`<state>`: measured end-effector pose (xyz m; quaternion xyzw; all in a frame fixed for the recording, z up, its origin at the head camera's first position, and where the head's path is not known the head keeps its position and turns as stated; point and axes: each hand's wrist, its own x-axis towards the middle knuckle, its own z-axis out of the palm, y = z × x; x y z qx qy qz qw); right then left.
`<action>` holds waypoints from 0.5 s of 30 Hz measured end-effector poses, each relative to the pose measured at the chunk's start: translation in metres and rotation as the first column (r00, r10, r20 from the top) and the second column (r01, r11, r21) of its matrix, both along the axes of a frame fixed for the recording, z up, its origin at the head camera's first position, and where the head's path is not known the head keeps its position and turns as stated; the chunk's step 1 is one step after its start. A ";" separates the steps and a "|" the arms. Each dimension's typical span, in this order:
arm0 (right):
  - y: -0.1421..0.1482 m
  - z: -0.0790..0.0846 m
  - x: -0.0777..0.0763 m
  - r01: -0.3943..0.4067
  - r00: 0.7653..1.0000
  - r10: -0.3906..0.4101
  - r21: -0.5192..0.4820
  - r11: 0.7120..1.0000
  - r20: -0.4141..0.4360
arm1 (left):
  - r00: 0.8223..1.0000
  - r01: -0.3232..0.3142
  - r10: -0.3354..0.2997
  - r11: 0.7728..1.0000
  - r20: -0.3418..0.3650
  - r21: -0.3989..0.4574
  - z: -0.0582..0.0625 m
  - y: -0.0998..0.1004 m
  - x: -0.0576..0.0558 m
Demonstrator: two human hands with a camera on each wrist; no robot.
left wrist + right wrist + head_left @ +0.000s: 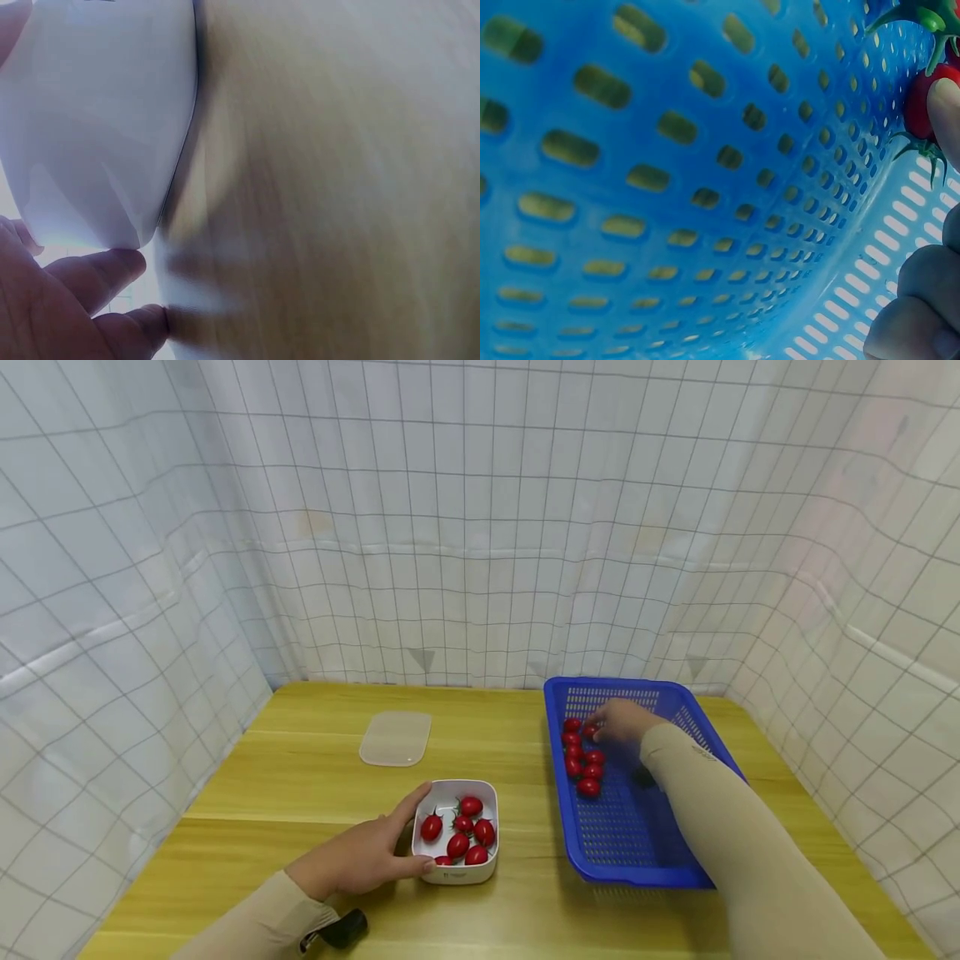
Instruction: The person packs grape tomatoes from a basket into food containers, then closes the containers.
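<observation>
My left hand [367, 856] holds a small white square container [459, 875] by its left side, the thumb at the front wall and the fingers toward the back corner. Several red cherry tomatoes [458, 845] with green stems lie inside it. In the left wrist view, fingertips touch the wall of the container [97, 127]. Inside the blue plastic basket [573, 835], my right hand [626, 720] pinches a cherry tomato [590, 731] near the far left. The right wrist view shows a fingertip pressed on that tomato [921, 105]; part of the grip is out of frame.
More cherry tomatoes [588, 787] lie along the basket's left side. Behind the container, a translucent lid [396, 739] rests flat on the wooden table [300, 793]. White grid-patterned curtains [480, 527] stand at the back and both sides.
</observation>
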<state>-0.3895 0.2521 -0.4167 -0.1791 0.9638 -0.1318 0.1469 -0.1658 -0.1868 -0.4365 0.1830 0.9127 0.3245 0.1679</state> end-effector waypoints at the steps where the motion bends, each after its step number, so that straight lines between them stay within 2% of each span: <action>1: 0.000 0.000 0.000 0.002 1.000 -0.002 0.000 1.000 -0.001 | 1.000 0.000 0.000 1.000 0.001 -0.001 0.000 0.000 0.000; 4: 0.000 -0.001 -0.001 0.009 1.000 -0.009 -0.004 1.000 -0.004 | 1.000 0.001 -0.001 1.000 0.003 0.001 0.001 0.000 0.000; 11: -0.001 0.000 -0.001 -0.040 0.999 0.041 0.033 0.999 -0.033 | 1.000 0.005 -0.005 1.000 0.001 0.005 0.000 0.001 0.001; 15: -0.004 0.003 0.002 -0.042 0.998 0.045 0.053 0.998 -0.053 | 1.000 0.005 -0.005 1.000 0.005 0.006 -0.002 0.000 0.001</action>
